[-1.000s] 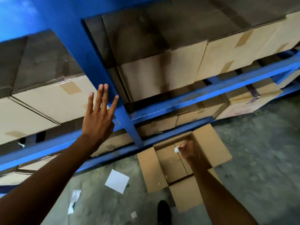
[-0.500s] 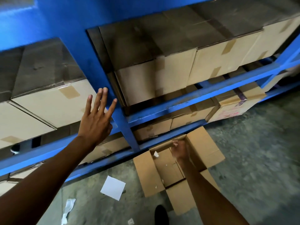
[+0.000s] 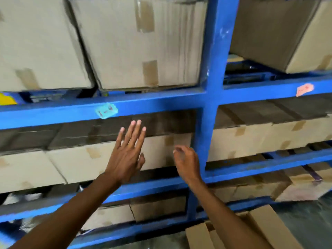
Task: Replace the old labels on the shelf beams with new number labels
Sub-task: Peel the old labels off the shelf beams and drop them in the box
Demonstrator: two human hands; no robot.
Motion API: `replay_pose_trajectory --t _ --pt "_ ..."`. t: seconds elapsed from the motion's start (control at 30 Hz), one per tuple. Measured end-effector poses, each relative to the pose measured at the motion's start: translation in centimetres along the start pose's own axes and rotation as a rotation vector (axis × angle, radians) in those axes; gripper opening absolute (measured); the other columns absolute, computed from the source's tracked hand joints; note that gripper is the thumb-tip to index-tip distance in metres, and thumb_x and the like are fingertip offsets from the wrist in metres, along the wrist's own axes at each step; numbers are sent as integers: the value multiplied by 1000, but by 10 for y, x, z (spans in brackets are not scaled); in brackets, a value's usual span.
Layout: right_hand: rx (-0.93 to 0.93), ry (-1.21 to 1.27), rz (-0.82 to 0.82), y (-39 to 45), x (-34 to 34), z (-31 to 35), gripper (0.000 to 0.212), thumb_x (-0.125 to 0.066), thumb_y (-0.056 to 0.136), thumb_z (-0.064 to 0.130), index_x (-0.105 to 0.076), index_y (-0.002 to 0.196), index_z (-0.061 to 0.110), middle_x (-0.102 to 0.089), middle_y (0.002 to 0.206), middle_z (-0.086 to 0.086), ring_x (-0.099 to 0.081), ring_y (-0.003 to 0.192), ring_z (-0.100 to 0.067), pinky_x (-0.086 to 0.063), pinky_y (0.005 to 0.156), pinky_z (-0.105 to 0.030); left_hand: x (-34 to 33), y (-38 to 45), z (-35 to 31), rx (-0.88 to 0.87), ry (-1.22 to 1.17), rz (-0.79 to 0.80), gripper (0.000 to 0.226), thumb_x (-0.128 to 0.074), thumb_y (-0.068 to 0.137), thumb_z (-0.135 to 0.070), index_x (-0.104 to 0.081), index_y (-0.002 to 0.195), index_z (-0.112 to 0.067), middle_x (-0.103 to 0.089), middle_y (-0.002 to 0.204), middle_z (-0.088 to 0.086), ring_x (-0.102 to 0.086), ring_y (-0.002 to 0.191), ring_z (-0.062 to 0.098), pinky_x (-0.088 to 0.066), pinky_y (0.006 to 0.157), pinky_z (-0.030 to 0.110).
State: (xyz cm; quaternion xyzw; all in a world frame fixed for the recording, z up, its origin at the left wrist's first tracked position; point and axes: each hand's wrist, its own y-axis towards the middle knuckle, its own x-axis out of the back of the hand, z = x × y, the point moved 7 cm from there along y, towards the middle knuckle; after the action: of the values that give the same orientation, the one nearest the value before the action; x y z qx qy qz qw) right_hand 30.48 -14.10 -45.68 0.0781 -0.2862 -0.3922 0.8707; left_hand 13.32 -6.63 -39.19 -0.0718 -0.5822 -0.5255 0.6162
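Observation:
A pale turquoise label with red writing is stuck on the blue shelf beam, left of the blue upright post. A pink label sits on the beam to the right of the post. My left hand is raised flat with fingers spread, just below and right of the turquoise label, holding nothing. My right hand hovers beside the post with fingers loosely curled; nothing shows in it, and blur hides the fingertips.
Taped cardboard boxes fill every shelf level. An open cardboard box lies on the grey floor at the lower right. A yellow patch shows at the far left edge under the top boxes.
The view has swung up from the floor box to the shelf beams. My right hand has dropped a small white scrap into the floor box and risen to shelf height. My left hand stays raised.

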Motion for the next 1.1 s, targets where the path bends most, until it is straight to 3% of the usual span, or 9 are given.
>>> replay_pose_trajectory --t 0.23,0.37,0.53,0.67,0.87,1.1 --pt "201 122 -100 5 -57 154 9 -62 85 21 -66 93 17 -66 94 -2 -59 90 -18 -51 81 -36 38 -35 130 144 96 -28 83 -51 77 -28 -17 147 0 -11 157 19 -5 146 29 -4 118 47" --pt "247 114 -154 16 -73 197 16 -63 85 18 -61 101 18 -64 100 0 -55 95 -13 -52 82 -36 29 -37 181 174 135 60 97 -65 74 -31 -8 148 -3 -8 157 19 -6 146 32 -2 116 47" --pt "137 43 -227 26 -84 201 15 -66 83 23 -58 96 19 -63 101 -2 -56 98 -15 -55 78 -39 16 -38 183 169 127 69 106 -70 66 -31 -9 148 -2 -8 157 20 -5 146 34 0 115 50" --pt "-36 56 -263 25 -89 192 16 -65 82 31 -61 79 17 -68 85 -1 -58 81 -14 -55 74 -42 13 -37 181 173 134 40 103 -65 67 -31 -8 148 -2 -4 157 21 0 146 35 -2 116 53" --pt "-175 170 -246 25 -94 193 16 -64 84 28 -61 78 14 -69 90 -5 -63 83 -12 -49 54 -22 11 -37 182 160 96 9 100 -63 68 -30 -11 148 -2 -4 157 21 -1 146 35 -8 116 54" --pt "-193 202 -254 27 -92 191 15 -66 83 25 -62 84 11 -68 98 -7 -64 90 -13 -56 58 -24 9 -37 181 162 98 17 101 -64 68 -32 -11 148 -1 -5 157 22 -1 146 35 -10 115 56"
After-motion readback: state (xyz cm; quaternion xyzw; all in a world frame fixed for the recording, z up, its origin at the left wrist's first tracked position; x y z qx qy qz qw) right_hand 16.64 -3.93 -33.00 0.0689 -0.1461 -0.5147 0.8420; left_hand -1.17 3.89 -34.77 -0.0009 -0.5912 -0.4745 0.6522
